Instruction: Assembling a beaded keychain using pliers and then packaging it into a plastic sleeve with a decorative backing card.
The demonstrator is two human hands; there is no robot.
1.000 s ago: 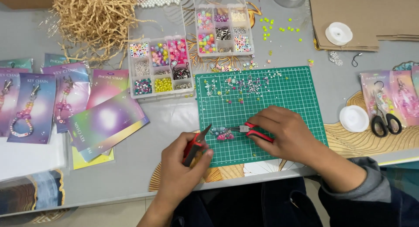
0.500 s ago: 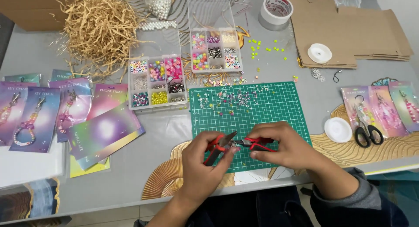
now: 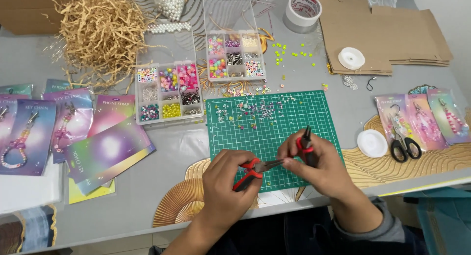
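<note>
1. While both hands work over the near edge of the green cutting mat (image 3: 274, 132), the left hand (image 3: 226, 186) is closed around the red handles of a pair of pliers (image 3: 255, 167), whose nose points to the right, toward the other hand, so the two can meet on one small piece.
2. Just right of that nose, the right hand (image 3: 314, 164) is closed round a second pair of pliers (image 3: 305, 143), held upright with its dark tip above the knuckles; thumb and forefinger pinch together at the first tool's nose.
3. What sits between the nose and those fingertips is too small to make out; it may be a ring or a bead link.
4. Loose beads (image 3: 255, 108) lie scattered across the far half of the mat, close enough to pick from while leaving the near half free for the hands.
5. Beyond the mat's far left corner stand two clear bead boxes (image 3: 169, 90), with colours kept apart in compartments.
6. Left of the mat, purple backing cards (image 3: 105, 147) lie fanned on the worktop (image 3: 162, 157), some with finished bead chains on them.
7. Right of the mat lie scissors (image 3: 403, 144) and a white round lid (image 3: 372, 143), set aside but within reach.
</note>
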